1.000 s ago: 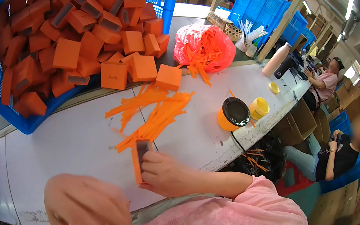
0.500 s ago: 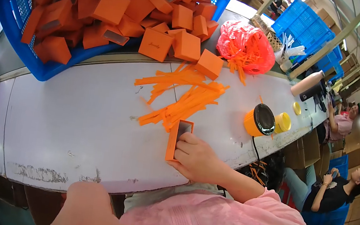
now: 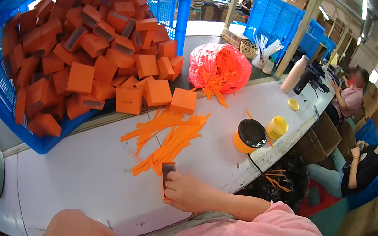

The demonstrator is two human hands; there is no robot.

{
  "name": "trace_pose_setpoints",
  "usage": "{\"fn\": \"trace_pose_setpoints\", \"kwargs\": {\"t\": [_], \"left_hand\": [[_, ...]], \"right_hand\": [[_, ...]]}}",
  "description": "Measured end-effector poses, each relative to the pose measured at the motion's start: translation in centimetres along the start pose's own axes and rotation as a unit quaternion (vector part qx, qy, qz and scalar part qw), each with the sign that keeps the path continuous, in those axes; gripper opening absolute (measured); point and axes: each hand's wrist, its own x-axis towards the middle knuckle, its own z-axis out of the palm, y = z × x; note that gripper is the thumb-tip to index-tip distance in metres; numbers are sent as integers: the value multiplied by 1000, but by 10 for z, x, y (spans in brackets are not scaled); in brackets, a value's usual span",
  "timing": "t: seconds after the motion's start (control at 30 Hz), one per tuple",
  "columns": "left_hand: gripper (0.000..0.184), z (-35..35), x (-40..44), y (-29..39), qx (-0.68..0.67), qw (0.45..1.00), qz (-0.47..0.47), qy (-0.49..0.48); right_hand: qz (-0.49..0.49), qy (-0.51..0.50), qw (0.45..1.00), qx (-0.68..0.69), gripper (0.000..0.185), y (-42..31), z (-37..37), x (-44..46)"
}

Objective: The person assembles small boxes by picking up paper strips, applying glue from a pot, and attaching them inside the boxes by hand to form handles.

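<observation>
Head view, held orange box, white table (scuffed), blue crates

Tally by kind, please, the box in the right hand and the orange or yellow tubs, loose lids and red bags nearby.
Held orange rectangular box: 1
Orange round tub and yellow round tub: 2
Loose round yellow lid: 1
Red plastic bag: 1
Total: 5

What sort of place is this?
Probably a factory workshop: there's a blue plastic crate heaped with orange boxes, loose orange strips on the worktable, and a seated person nearby.
</observation>
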Motion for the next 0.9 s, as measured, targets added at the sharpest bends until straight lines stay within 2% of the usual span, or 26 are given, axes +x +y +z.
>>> {"fn": "trace_pose_setpoints", "kwargs": {"t": [0.03,0.13,0.2,0.27,0.33,0.57,0.67,0.77,0.9], "left_hand": [[28,0,-4,-3,8,999,-19,35],[29,-2,-7,-6,86,988,-111,60],[30,-2,-5,-8,97,986,-122,61],[30,-1,-6,-10,109,982,-137,65],[33,-3,-7,-10,110,985,-122,51],[44,-5,-7,-18,175,969,-158,68],[49,-6,-8,-21,180,969,-158,56],[58,-5,-9,-22,187,968,-156,60],[66,-14,-13,-22,184,966,-177,27]], "right_hand": [[0,4,1000,-6,17,1,-6,-2],[13,39,998,-39,17,-3,-35,-7],[21,168,983,-71,17,-9,-58,-9],[38,139,986,-83,18,-5,-52,-19],[73,-4,993,-88,19,12,-25,-29],[82,21,994,-66,21,13,-18,-27],[94,-10,991,-91,22,16,-14,-29],[72,39,995,-64,24,16,-11,-33],[67,-7,995,-72,23,17,-18,-27]]}}
